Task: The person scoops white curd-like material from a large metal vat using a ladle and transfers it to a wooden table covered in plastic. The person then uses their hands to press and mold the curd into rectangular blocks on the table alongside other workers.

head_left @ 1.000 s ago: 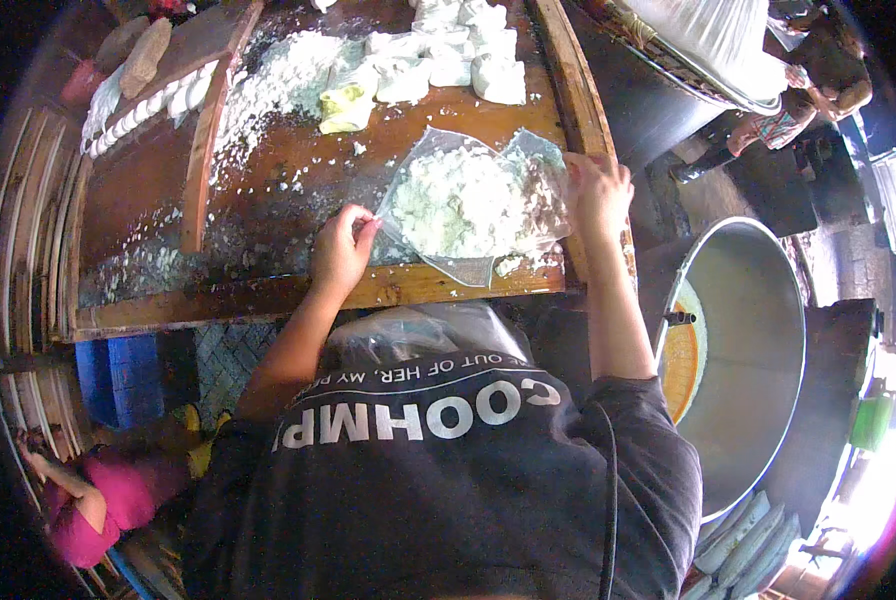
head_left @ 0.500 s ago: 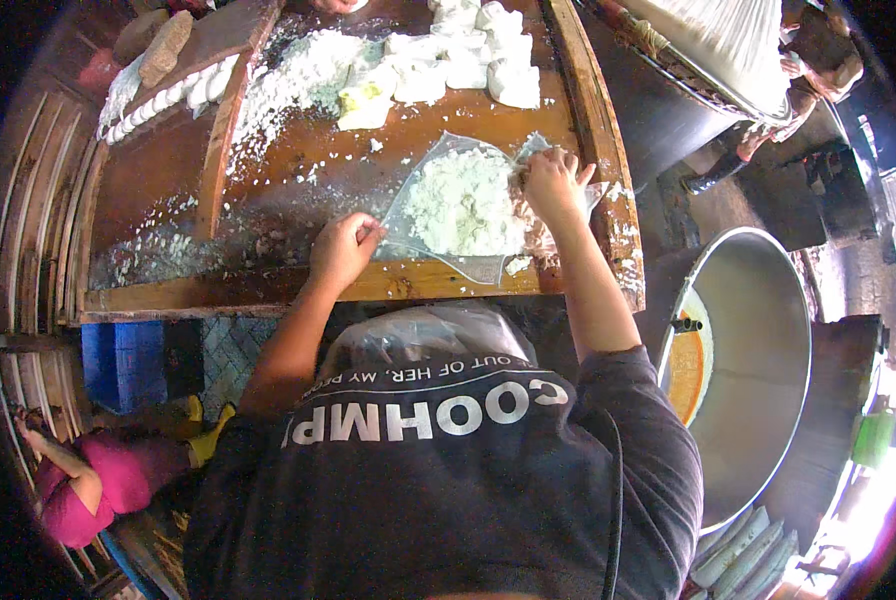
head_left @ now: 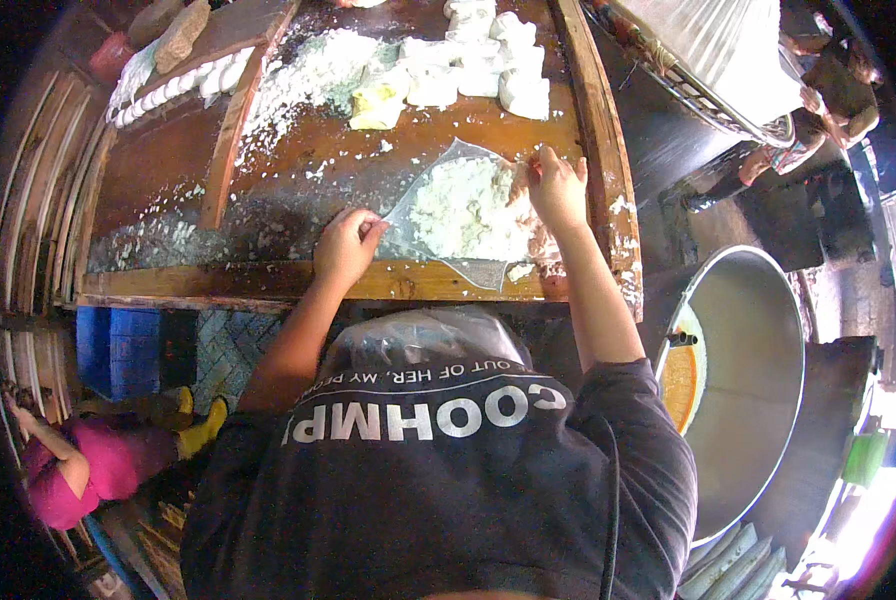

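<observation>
A thin, see-through square cloth (head_left: 396,232) lies on the wooden table near its front edge, with a heap of white crumbly curd (head_left: 468,210) on its middle. My left hand (head_left: 346,245) pinches the cloth's left corner between thumb and fingertips. At the heap's right side is my right hand (head_left: 560,192), its thumb and forefinger drawn together on the cloth's right part, which is mostly hidden behind the hand. Farther back sit several white cloth-wrapped blocks (head_left: 523,92), and a yellowish one (head_left: 378,105) stands at their left end.
Loose curd crumbs (head_left: 313,75) are strewn over the wooden table (head_left: 298,190). A wooden bar (head_left: 230,150) divides it; a row of white pieces (head_left: 183,85) lies left. A large metal vat (head_left: 753,390) stands right, below a hanging white cloth (head_left: 713,50). A person in pink (head_left: 88,470) is at lower left.
My right hand has lifted slightly from the cloth's right part, its fingers now pinched. My left hand has closed on the left corner, which is drawn tauter. The view has shifted slightly.
</observation>
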`<state>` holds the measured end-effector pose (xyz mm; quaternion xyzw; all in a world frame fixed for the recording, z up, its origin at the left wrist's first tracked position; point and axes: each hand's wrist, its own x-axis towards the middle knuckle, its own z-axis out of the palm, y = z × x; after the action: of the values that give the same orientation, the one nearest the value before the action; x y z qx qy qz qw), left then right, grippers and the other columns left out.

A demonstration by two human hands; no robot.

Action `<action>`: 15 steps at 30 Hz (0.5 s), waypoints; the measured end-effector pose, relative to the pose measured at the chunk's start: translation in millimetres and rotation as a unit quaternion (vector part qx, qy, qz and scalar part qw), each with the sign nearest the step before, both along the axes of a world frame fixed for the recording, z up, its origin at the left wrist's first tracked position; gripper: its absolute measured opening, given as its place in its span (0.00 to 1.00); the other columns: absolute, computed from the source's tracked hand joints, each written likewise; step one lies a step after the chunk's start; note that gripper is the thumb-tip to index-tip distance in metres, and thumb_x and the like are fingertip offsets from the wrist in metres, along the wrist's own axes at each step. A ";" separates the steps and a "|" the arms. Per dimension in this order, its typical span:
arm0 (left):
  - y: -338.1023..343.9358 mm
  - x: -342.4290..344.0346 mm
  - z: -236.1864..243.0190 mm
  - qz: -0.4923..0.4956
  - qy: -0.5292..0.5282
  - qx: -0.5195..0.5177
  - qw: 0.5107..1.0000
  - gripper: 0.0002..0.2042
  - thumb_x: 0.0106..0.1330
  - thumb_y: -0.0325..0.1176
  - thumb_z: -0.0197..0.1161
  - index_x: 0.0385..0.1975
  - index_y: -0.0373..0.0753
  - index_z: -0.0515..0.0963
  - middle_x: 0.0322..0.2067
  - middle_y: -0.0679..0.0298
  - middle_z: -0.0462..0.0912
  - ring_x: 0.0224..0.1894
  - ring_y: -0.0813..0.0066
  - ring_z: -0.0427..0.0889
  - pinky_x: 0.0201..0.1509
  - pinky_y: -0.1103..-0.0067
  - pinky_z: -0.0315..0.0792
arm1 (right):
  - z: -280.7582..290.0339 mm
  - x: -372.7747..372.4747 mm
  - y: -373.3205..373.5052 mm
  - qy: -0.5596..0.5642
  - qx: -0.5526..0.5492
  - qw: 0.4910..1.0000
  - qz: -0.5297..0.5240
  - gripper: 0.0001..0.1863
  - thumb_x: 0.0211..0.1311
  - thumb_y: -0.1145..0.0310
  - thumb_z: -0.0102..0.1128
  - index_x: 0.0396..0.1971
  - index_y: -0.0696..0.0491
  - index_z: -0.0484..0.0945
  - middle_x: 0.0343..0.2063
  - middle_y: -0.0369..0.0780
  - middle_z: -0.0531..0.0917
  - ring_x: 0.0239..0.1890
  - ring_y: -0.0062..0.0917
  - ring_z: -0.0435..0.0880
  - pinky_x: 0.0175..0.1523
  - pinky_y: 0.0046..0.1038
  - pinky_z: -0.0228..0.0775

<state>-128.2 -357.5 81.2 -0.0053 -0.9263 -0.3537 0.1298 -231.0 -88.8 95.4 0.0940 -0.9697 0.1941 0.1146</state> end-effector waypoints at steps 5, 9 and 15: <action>-33.7 -13.3 -3.2 0.054 -0.047 0.031 0.997 0.09 0.50 0.36 0.59 0.22 0.35 0.74 0.22 0.56 0.77 0.26 0.64 0.77 0.30 0.75 0.69 | 12.3 -8.1 -6.3 0.088 0.014 0.995 -0.035 0.12 0.49 0.64 0.52 0.36 0.47 0.69 0.38 0.36 0.73 0.45 0.31 0.69 0.55 0.48 0.44; -73.9 -2.7 0.9 0.131 -0.101 -0.040 0.985 0.10 0.50 0.37 0.59 0.24 0.37 0.74 0.25 0.56 0.77 0.29 0.63 0.77 0.33 0.75 0.69 | 24.0 -3.5 -18.6 0.050 0.014 0.998 -0.040 0.12 0.47 0.63 0.54 0.35 0.45 0.71 0.37 0.36 0.74 0.45 0.32 0.69 0.54 0.49 0.46; -121.5 29.0 -5.0 0.153 -0.044 0.015 0.987 0.11 0.51 0.37 0.58 0.26 0.35 0.73 0.24 0.57 0.77 0.27 0.68 0.76 0.32 0.78 0.68 | 20.6 36.3 -54.5 0.016 -0.071 0.988 0.135 0.09 0.44 0.69 0.56 0.30 0.46 0.76 0.26 0.39 0.76 0.33 0.32 0.74 0.47 0.41 0.57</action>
<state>-99.1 -479.1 76.2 0.1542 -0.9155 -0.3436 0.1414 -194.7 -143.3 116.0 0.2189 -0.9299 0.2748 0.1091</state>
